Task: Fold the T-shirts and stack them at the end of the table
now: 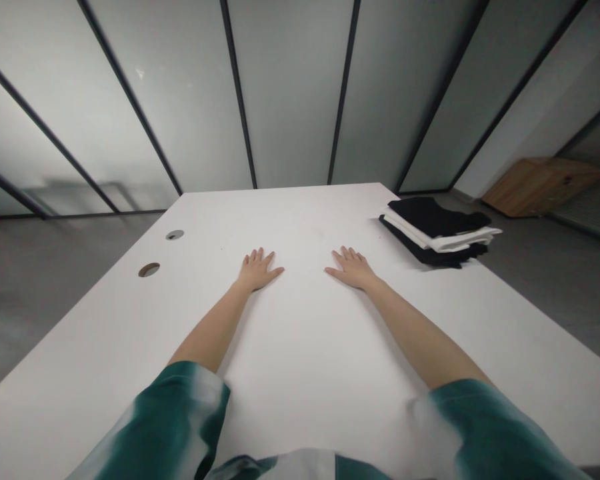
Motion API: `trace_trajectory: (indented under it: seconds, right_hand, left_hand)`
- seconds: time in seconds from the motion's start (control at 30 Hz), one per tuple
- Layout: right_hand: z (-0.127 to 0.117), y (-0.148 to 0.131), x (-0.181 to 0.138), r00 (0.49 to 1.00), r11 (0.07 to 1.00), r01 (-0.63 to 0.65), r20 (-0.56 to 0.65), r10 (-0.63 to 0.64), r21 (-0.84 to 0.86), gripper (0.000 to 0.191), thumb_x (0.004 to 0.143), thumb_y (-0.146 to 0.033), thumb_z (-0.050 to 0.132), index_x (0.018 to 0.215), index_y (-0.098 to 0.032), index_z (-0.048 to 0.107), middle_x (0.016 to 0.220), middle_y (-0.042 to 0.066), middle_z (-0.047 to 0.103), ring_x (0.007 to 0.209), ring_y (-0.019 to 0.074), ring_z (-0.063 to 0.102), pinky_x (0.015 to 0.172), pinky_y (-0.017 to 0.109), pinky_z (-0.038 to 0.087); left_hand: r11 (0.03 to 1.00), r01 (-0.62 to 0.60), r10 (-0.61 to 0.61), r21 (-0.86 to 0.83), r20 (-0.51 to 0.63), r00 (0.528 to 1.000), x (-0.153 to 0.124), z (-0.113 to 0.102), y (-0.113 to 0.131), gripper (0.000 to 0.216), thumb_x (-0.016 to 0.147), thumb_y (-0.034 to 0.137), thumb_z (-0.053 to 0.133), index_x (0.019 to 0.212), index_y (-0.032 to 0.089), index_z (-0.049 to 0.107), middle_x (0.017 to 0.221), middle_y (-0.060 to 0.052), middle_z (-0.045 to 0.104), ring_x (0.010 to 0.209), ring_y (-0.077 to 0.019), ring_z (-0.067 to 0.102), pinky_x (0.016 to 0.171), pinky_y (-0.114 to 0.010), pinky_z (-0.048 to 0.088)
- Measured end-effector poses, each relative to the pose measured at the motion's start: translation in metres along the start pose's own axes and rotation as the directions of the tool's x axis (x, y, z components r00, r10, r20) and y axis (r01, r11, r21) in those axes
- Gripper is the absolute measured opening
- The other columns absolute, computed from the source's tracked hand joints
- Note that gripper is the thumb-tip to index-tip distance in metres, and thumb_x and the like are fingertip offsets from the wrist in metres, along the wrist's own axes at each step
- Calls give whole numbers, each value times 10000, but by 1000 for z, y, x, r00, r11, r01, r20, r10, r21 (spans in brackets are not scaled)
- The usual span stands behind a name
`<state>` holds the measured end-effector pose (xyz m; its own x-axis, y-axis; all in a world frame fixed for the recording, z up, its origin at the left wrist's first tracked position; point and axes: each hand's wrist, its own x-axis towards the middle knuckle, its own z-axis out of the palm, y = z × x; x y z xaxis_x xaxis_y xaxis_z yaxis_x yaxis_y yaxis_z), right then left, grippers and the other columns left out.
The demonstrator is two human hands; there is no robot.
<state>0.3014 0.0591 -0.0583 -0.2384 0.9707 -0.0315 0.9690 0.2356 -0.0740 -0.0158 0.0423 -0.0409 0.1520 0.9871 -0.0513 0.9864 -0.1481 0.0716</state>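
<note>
My left hand point(257, 270) lies flat, palm down, on the white table point(300, 373), fingers stretched out and holding nothing. My right hand point(353, 268) rests the same way a short distance to its right, also flat with nothing under it. Both arms reach forward from green-and-white sleeves. A stack of folded black and white clothes point(437, 232) sits near the table's right edge, a little beyond and to the right of my right hand, apart from it.
Two round cable holes point(149, 269) are cut into the table near its left edge. Frosted glass wall panels with dark frames stand behind the table. A wooden box point(540, 185) rests on the grey floor at the far right.
</note>
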Motion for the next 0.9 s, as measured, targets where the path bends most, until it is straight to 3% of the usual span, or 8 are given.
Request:
trace_trajectory:
  seconds: [0.2,0.4,0.5,0.6,0.67,0.77,0.9]
  right_hand:
    - [-2,0,-1,1000,1000,13,-26,-13,14,864,893,-776,268,1545,-217,353,1625,156,253,1482,375,240,1178,546,209]
    - [-7,-3,-6,999,1000,10,-45,-10,14,788,918,-723,308,1520,-222,400,1611,154,294,1468,367,279,1165,540,239]
    - [-8,-4,-7,999,1000,1,-50,-1,11,781,922,-711,317,1517,-213,405,1609,155,297,1467,363,282,1164,532,245]
    - [-6,-2,-7,999,1000,-5,-53,6,5,772,931,-691,312,1515,-195,407,1605,159,305,1469,355,280,1165,521,252]
    - [-5,0,-6,998,1000,6,-59,-6,-4,765,935,-680,307,1506,-184,419,1598,161,320,1461,353,296,1162,518,262]
    - [-2,2,-5,997,999,31,-77,-32,-19,749,938,-659,314,1487,-166,441,1579,172,353,1437,361,339,1146,525,288]
    - [3,9,-1,996,998,40,-82,-43,-41,777,939,-660,290,1461,-114,472,1552,219,378,1416,371,361,1120,523,308]
  left_hand:
    - [1000,-28,28,8,-81,996,-2,0,-1,729,921,703,335,1495,265,427,1599,-123,340,1466,-343,303,1163,-503,256]
    - [1000,-14,14,-2,-167,986,-6,-6,6,640,905,643,449,1359,211,578,1429,-144,528,1303,-319,482,1065,-439,400]
    - [1000,-5,6,4,-143,990,-11,-13,6,558,918,573,463,1317,211,606,1367,-156,551,1259,-325,501,1001,-435,447]
    - [999,-50,51,22,-74,996,-24,-19,-9,471,926,477,466,1296,224,612,1333,-141,563,1223,-304,522,988,-414,453]
    - [994,-107,107,17,-33,994,-45,-21,-32,438,922,434,468,1283,234,615,1302,-125,579,1180,-279,548,997,-401,448]
    - [983,-181,181,-21,-27,983,-97,-20,-77,384,922,370,450,1238,255,636,1248,-106,607,1126,-250,573,1014,-392,436]
    - [991,-93,83,-94,-106,991,-194,-16,-138,329,915,312,433,1146,268,664,1180,-88,625,1095,-232,576,1022,-384,431]
